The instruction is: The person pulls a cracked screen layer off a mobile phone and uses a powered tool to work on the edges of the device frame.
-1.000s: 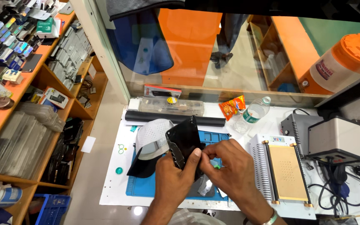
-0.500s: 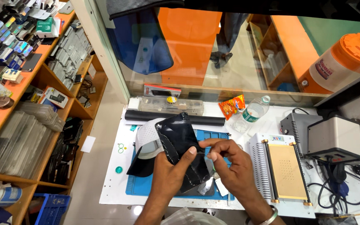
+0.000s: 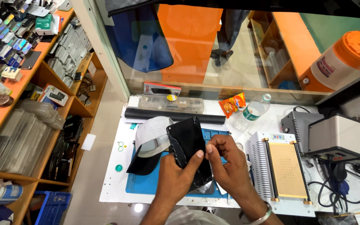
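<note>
You hold the flat black phone panel (image 3: 187, 143) tilted above the blue work mat (image 3: 146, 183): your left hand (image 3: 176, 179) clamps its lower edge, your right hand (image 3: 226, 162) pinches its side. A white-and-black cap (image 3: 151, 143) lies just beside, on the white bench (image 3: 113, 179), shelves to the left.

Left hand (image 3: 175, 177) raised with thumb extended upward, right hand (image 3: 226, 164) beside it, fingers (image 3: 210, 148) pinched together

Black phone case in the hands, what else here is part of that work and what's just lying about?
In use: left hand; right hand; black phone case; blue mat.

Lying about: cap; water bottle; snack packet; black roll.
</note>
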